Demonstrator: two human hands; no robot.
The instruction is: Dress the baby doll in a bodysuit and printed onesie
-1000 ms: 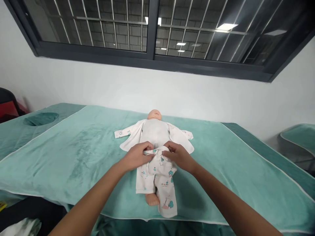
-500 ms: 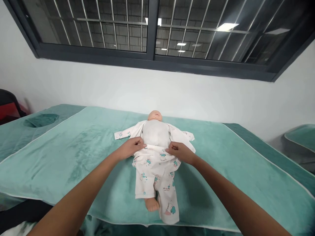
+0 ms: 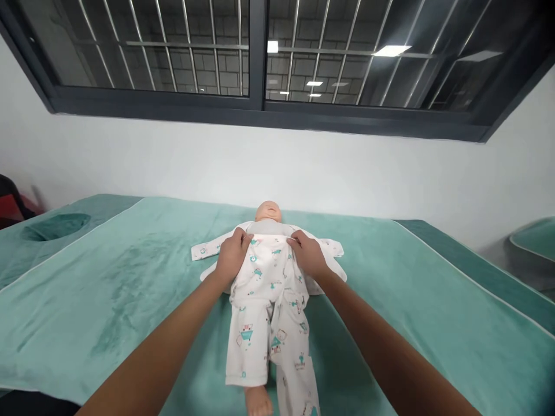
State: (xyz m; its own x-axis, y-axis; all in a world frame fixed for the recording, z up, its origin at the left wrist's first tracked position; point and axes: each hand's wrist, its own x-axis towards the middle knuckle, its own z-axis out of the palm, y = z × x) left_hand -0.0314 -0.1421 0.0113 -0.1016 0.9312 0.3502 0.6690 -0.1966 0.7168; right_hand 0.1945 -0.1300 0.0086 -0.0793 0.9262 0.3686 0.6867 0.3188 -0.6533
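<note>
A baby doll (image 3: 268, 211) lies on its back, head toward the wall. It wears a white long-sleeved top (image 3: 210, 248) spread out at both sides. White printed baby pants (image 3: 274, 277) cover its legs and most of its belly. My left hand (image 3: 233, 251) pinches the waistband at its left corner, and my right hand (image 3: 307, 252) pinches it at the right. Between them the waistband is stretched flat across the doll's chest. One bare foot (image 3: 258, 400) shows below the left pant leg; the other foot is hidden inside the longer-hanging right leg.
Under the doll is a green plush cover (image 3: 143, 277) on a bed, with a round hole (image 3: 56, 226) at its left end. Behind stands a white wall (image 3: 182, 162) below a dark-framed window (image 3: 277, 118). Another green-covered surface (image 3: 535, 238) is at the right.
Both hands have drawn the waistband up from the doll's lower belly to its chest. The pants now lie straighter over the body. The view has shifted slightly.
</note>
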